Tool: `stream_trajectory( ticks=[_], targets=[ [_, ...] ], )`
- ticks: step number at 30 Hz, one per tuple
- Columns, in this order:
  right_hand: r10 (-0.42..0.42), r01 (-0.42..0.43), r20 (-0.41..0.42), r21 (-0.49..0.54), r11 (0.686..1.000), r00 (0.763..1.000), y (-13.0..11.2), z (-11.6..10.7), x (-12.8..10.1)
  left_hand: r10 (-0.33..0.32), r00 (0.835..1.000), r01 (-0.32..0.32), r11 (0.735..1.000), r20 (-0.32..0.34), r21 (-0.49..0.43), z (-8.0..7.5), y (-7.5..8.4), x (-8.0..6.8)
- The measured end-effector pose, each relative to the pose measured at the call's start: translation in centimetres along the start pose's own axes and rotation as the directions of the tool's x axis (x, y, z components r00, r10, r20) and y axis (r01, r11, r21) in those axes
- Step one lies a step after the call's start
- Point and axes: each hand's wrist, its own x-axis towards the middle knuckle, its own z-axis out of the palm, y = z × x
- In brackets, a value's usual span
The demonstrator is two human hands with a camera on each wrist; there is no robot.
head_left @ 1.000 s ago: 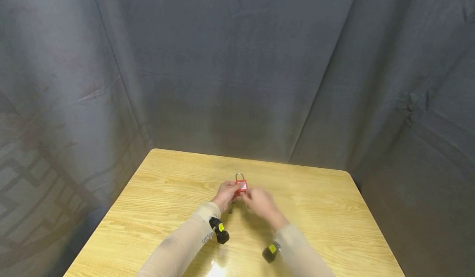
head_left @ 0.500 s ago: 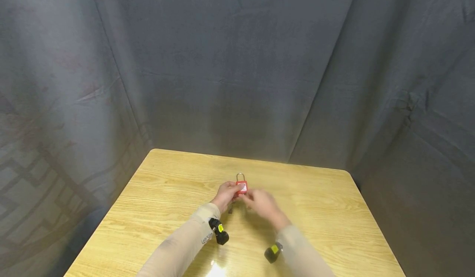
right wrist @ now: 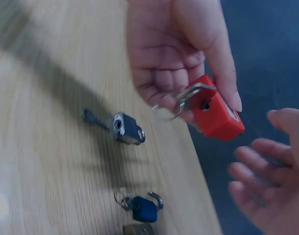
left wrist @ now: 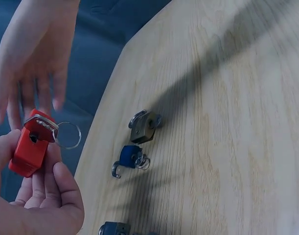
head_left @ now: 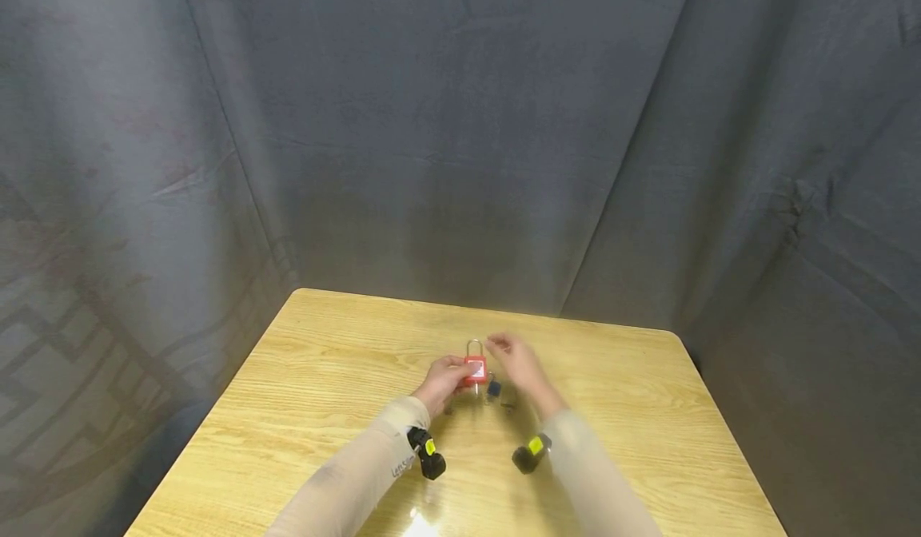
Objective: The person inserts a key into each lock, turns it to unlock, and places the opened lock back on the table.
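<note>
My left hand (head_left: pixel 441 383) holds a red padlock (head_left: pixel 480 359) upright above the table, its thumb across the white label. The padlock's metal shackle (head_left: pixel 474 343) points up. On the underside, in the left wrist view, a key (left wrist: pixel 45 128) with a split ring (left wrist: pixel 79 139) is at the keyhole end; how deep it sits I cannot tell. My right hand (head_left: pixel 521 367), slightly blurred, hovers just right of the shackle. Its fingers (left wrist: pixel 43 93) are fairly straight and hold nothing. Beneath, a blue padlock (left wrist: pixel 130 156) with raised shackle and key ring lies on the table.
Beside the blue padlock lies a brass-coloured padlock (left wrist: pixel 142 128). A dark padlock (right wrist: pixel 128 129) lies on its other side. All rest on the wood-grained table (head_left: pixel 345 337), which grey curtains (head_left: pixel 460 161) surround. Black wrist cameras (head_left: pixel 429 453) hang below both forearms.
My right hand has left the red padlock's underside and risen to beside the shackle, its fingers loosened. The red padlock has shifted slightly right. The blue padlock has come into view below.
</note>
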Motion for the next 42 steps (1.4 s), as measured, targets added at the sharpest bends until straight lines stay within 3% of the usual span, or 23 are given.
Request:
stream_trajectory(
  ticks=[5, 8, 15, 22, 23, 29, 34, 36, 38, 42],
  targets=[
    [0.097, -0.140, 0.193, 0.227, 0.964, 0.976, 0.4, 0.4, 0.8, 0.010, 0.999, -0.011, 1.000, 0.036, 0.020, 0.4, -0.3, -0.2],
    [0.116, -0.198, 0.274, 0.296, 0.934, 0.955, 0.7, 0.6, 1.0, 0.010, 0.998, -0.012, 1.000, 0.058, 0.026, 0.6, -0.4, -0.3],
    [0.099, -0.204, 0.287, 0.361, 0.910, 0.953, 1.5, 1.1, 1.1, 0.013, 0.998, -0.016, 0.999, 0.068, 0.046, 1.0, -0.6, -0.5],
    [0.273, -0.433, 0.353, 0.543, 0.720, 0.895, 2.4, 1.2, 0.5, 0.004, 0.992, -0.001, 1.000, 0.127, -0.020, 2.2, -1.1, -1.5],
    [0.276, -0.442, 0.361, 0.549, 0.710, 0.891, 2.4, 1.2, 0.4, 0.000, 0.992, 0.004, 0.999, 0.124, -0.033, 2.3, -1.0, -1.5],
    [0.295, -0.462, 0.370, 0.540, 0.704, 0.881, 1.4, 0.7, -0.3, -0.011, 0.994, 0.013, 1.000, 0.107, -0.010, 2.3, -1.0, -1.4],
    [0.268, -0.385, 0.305, 0.442, 0.810, 0.914, 1.8, 0.6, 0.7, -0.004, 0.993, 0.006, 1.000, 0.115, -0.017, 2.1, -1.2, -1.2],
    [0.247, -0.355, 0.286, 0.432, 0.829, 0.926, 2.3, 0.7, 1.2, -0.006, 0.994, 0.008, 1.000, 0.111, -0.017, 2.1, -1.3, -1.1],
    [0.247, -0.364, 0.296, 0.462, 0.809, 0.923, 2.2, 0.6, 1.1, -0.012, 0.994, 0.014, 1.000, 0.104, -0.015, 2.1, -1.3, -1.1],
    [0.180, -0.347, 0.354, 0.496, 0.796, 0.918, 2.1, 0.1, 1.0, -0.014, 0.995, 0.015, 1.000, 0.100, -0.006, 1.9, -1.2, -1.2]
  ],
)
